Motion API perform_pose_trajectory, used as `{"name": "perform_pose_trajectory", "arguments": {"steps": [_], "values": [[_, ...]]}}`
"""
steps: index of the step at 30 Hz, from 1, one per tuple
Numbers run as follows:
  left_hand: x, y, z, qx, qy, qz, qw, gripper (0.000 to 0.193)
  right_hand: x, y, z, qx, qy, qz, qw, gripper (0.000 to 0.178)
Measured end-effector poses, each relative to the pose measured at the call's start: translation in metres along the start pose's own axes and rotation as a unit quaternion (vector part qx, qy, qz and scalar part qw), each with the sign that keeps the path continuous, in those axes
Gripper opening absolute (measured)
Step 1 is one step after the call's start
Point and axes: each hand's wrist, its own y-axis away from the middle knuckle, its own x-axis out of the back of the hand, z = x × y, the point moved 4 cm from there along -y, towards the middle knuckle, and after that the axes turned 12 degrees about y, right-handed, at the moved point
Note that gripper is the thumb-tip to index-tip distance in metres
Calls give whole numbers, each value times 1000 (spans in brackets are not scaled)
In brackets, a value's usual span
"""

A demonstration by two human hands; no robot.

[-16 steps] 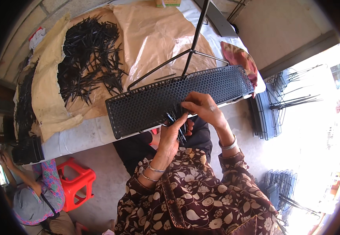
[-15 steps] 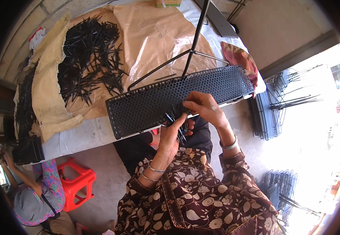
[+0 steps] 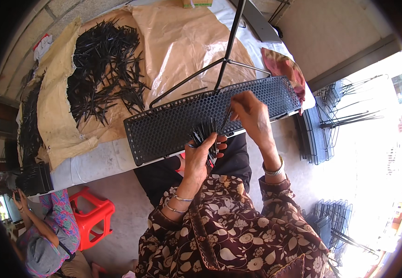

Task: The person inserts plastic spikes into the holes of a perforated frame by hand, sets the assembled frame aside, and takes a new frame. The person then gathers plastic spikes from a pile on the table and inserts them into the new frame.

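Note:
My left hand (image 3: 197, 160) is closed around a bunch of thin black pointed strips (image 3: 204, 130), which fan out above the thumb. To its right, my right hand (image 3: 255, 118) pinches a single thin black strip (image 3: 227, 121) between thumb and fingertips. Both hands are over the near edge of a long black perforated metal panel (image 3: 161, 134), which lies along the table's front edge. A black rod frame (image 3: 226, 60) rises from behind the panel. Further back on the left, a large heap of similar black strips (image 3: 103, 58) is spread on brown paper.
Brown sheeting (image 3: 182, 39) covers much of the table. A red patterned cloth (image 3: 282, 69) lies at its right end. Racks of black panels (image 3: 314, 134) stand on the floor at right. A red stool (image 3: 92, 215) and another person (image 3: 48, 245) are at lower left.
My right hand has moved up and right, away from the bunch, with one strip in its fingers. The left hand's bunch now points more upward. The other person has shifted slightly.

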Motion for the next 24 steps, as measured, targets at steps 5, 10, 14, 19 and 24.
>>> {"name": "perform_pose_trajectory", "arguments": {"steps": [5,10,14,19,24], "values": [[2,1,-2,-11,0,4,1000,16,6,-22,-5,101,77,189,974,10],[4,0,-6,27,9,3,1000,15,-12,-36,16,94,83,178,976,11],[7,-1,-7,29,16,12,999,15,-25,-35,25,104,132,160,973,9],[6,-3,-7,25,24,4,999,15,-21,-32,14,162,232,158,946,10],[5,-5,-9,23,27,-9,999,14,-20,-31,17,182,213,133,951,10]]}}
